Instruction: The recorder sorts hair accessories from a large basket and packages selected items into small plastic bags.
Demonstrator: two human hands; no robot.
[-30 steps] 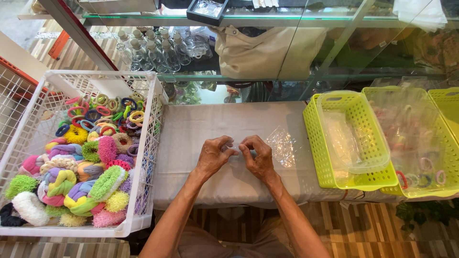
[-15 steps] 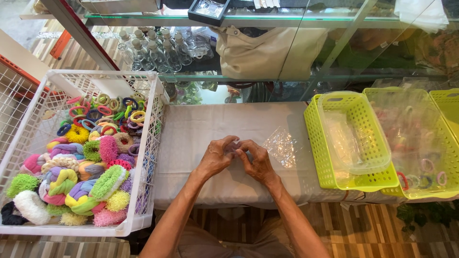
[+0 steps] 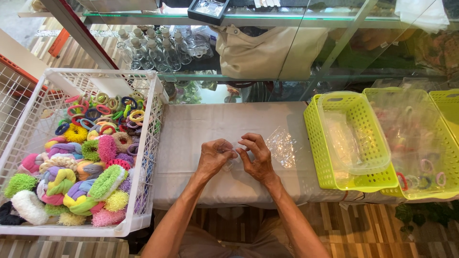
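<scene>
Clear crinkled plastic bag (image 3: pixel 233 155), small and nearly transparent, sits between the two hands above the middle of the grey cloth-covered table (image 3: pixel 201 122); its exact outline is hard to make out. Left hand (image 3: pixel 216 156) is curled into a loose fist with the fingers closed around one side of the bag; right hand (image 3: pixel 257 157) has its fingers bent and spread, the fingertips (image 3: pixel 245 142) touching the bag's other side, so the hand is partly open rather than clenched. Both forearms come up from the lower edge of the view and the hands nearly meet.

A second sheet of clear crumpled cellophane (image 3: pixel 283 143) lies flat on the cloth just beside the right hand; well to the left stands a white lattice plastic crate (image 3: pixel 152 119) holding fluffy multicoloured hair scrunchies (image 3: pixel 76 181) in its nearer half and thin coloured elastic hair rings (image 3: pixel 103 112) in its farther half. To the right stands a lime-green perforated plastic basket (image 3: pixel 313 143) with clear plastic bags inside it; a second lime-green basket (image 3: pixel 447 157) adjoins it, holding bagged hair rings. Behind the table a glass shelf unit (image 3: pixel 267 76) carries small clear glass bottles (image 3: pixel 153 50) and a beige fabric bag (image 3: pixel 258 50).
</scene>
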